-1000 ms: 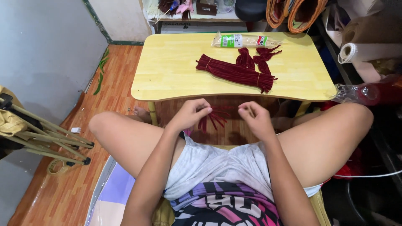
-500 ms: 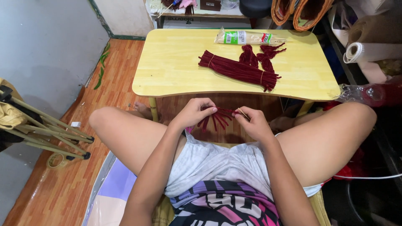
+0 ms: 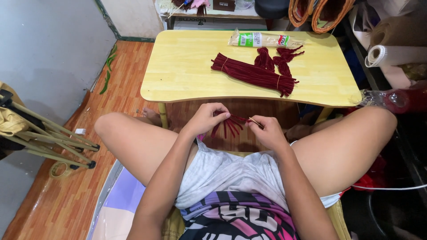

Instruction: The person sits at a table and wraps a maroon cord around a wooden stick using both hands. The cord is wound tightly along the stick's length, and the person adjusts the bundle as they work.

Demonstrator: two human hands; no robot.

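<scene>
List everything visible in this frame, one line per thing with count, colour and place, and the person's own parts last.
low table: one, pale yellow wood, ahead of the knees
long bundle of fuzzy stems: one, dark red, tied, lying on the table
twisted stem pieces: a few, dark red, on the table behind the bundle
packet of thin sticks: one, clear wrap with pale sticks, far edge of the table
tape roll: one, clear, on the wooden floor at the left
folded metal stand: one, beige with black feet, on the floor at the left
paper roll: one, white and tan, right of the table
loose stems: several, dark red, between both hands
thin stick: one, pale, at the right fingertips
left hand: pinching the loose stems
right hand: pinching the thin stick
</scene>
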